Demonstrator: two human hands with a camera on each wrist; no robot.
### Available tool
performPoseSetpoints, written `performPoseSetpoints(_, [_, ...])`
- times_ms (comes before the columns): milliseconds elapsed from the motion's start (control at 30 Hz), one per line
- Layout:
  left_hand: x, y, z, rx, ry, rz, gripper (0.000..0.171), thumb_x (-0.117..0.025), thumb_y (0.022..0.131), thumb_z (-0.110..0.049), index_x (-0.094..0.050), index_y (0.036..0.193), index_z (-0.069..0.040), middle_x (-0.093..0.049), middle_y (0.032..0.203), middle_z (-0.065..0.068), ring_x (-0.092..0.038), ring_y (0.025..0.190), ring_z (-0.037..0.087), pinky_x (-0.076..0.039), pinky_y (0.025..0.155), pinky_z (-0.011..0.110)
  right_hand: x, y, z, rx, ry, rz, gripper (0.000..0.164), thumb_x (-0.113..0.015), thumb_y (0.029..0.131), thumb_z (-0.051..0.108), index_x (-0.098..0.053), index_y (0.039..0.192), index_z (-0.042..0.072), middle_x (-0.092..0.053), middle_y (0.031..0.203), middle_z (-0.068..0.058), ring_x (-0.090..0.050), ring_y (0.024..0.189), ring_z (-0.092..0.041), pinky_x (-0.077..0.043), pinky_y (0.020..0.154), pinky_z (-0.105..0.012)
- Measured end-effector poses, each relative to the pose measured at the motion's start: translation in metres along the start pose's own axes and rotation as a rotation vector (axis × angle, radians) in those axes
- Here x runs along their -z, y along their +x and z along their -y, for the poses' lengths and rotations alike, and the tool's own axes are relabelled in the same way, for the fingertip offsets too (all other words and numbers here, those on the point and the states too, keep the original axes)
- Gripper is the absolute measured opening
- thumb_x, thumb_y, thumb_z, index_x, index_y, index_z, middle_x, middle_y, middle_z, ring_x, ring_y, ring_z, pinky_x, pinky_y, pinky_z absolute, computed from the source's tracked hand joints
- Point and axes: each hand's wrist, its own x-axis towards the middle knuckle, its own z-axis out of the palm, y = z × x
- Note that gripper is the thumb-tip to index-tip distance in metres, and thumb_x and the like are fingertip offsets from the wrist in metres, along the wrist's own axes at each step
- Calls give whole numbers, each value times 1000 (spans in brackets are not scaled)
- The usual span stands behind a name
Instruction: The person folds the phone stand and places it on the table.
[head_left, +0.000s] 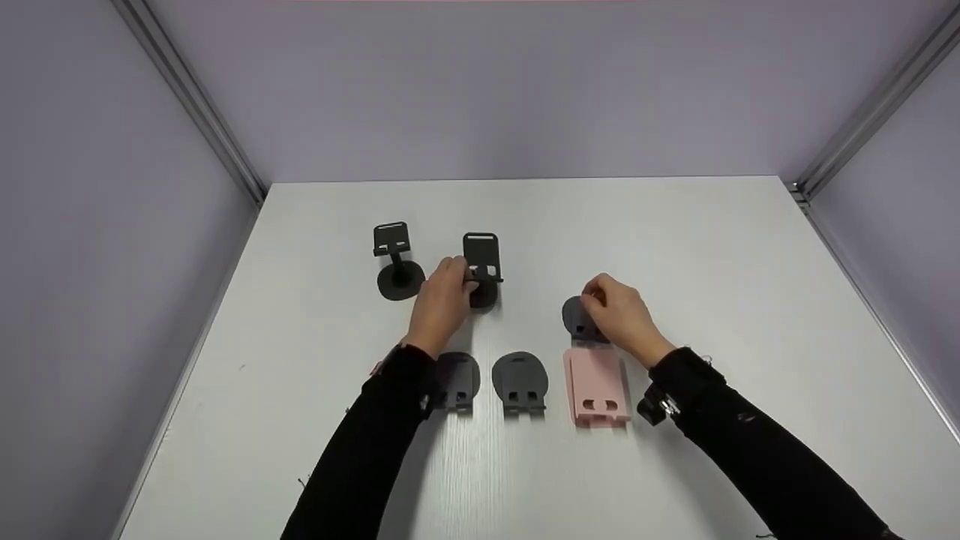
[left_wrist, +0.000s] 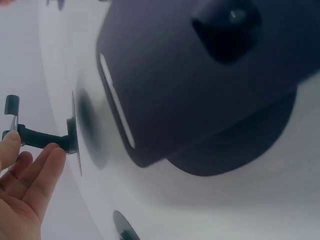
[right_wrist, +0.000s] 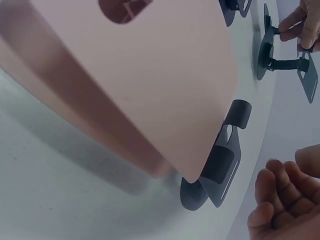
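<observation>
My left hand (head_left: 441, 300) pinches the lower edge of an unfolded black phone stand (head_left: 481, 251), whose plate is raised above its round base. The left wrist view shows the thumb and fingers at this stand's arm (left_wrist: 45, 139). Over a folded dark grey phone stand (head_left: 577, 319) hovers my right hand (head_left: 619, 315), partly covering it. In the right wrist view that hand (right_wrist: 290, 200) has loosely bent fingers with nothing between them, apart from the folded stand (right_wrist: 220, 162). Just nearer to me lies a pink folded phone stand (head_left: 598, 379).
Another unfolded black stand (head_left: 400, 279) is left of my left hand. Two folded dark stands (head_left: 457, 381) (head_left: 520, 382) lie on the near side, one partly behind my left sleeve. The white table (head_left: 697, 247) meets walls at the back and sides.
</observation>
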Motion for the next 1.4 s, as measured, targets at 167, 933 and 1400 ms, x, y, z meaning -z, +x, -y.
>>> performPoseSetpoints(167, [3, -6, -18, -38, -84, -23, 14, -68, 98, -11, -56, 95, -5, -60, 96, 9, -63, 85, 25, -54, 75, 42, 2, -2, 6, -3, 51, 5, 25, -55, 106, 21, -64, 118, 2, -67, 98, -12, -60, 84, -24, -47, 73, -35])
performPoseSetpoints(933, [-4, -40, -58, -337, -162, -131, 21, -76, 92, -10, -55, 91, -6, -60, 94, 5, -65, 75, 19, -56, 63, 35, 11, -3, 39, -60, 568, 55, 39, -59, 105, 35, -62, 126, 3, -66, 95, -8, -64, 91, -31, -56, 79, -36])
performPoseSetpoints(1400, [-11, -51, -62, -368, -160, -60, 18, -75, 93, -10, -58, 93, -9, -60, 94, 3, -65, 72, 18, -56, 63, 32, 10, -5, 40, -36, 641, -12, 25, -66, 102, 25, -64, 106, 0, -61, 84, -4, -59, 77, -17, -53, 67, -24])
